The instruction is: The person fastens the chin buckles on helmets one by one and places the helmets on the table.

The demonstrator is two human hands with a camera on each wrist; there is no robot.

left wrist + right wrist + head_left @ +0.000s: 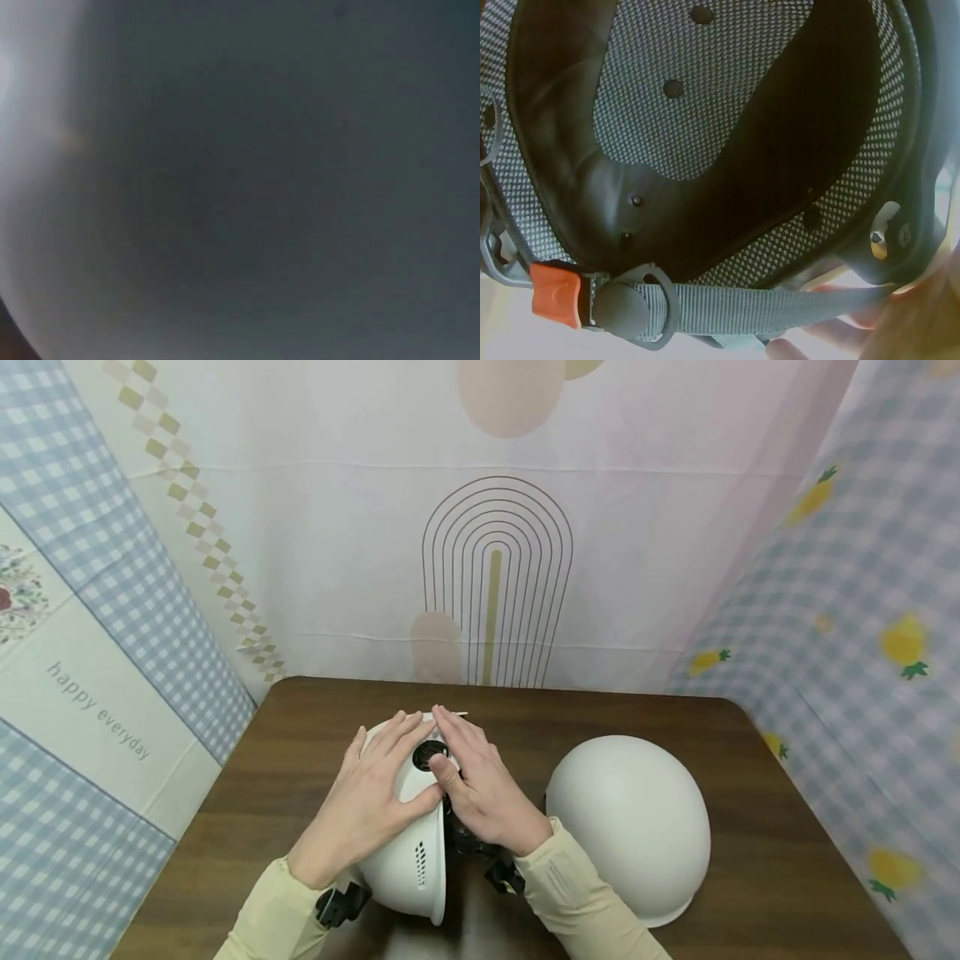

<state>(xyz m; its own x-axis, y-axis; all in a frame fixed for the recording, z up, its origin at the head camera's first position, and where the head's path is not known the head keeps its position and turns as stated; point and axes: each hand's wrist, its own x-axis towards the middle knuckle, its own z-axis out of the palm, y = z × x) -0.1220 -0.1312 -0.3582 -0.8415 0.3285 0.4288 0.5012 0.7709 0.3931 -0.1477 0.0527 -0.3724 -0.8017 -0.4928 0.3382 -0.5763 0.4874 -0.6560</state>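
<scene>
A white helmet (397,868) stands tipped on its side on the table, its opening turned to the right. My left hand (375,802) rests on its outer shell, fingers extended and thumb reaching to the rim. Straight fingers of my right hand (483,785) lie across the rim side, its thumb by a round black piece (430,755) on the shell. In the right wrist view, the mesh lining (682,82) shows inside, with a grey chin strap (742,309) and a red buckle part (556,295). Blurred grey fills the left wrist view.
A second white helmet (628,827) sits dome up on the right of the brown wooden table (757,860), close to my right sleeve (585,893). Behind the table hangs a patterned cloth (345,568), with checked cloths at both sides.
</scene>
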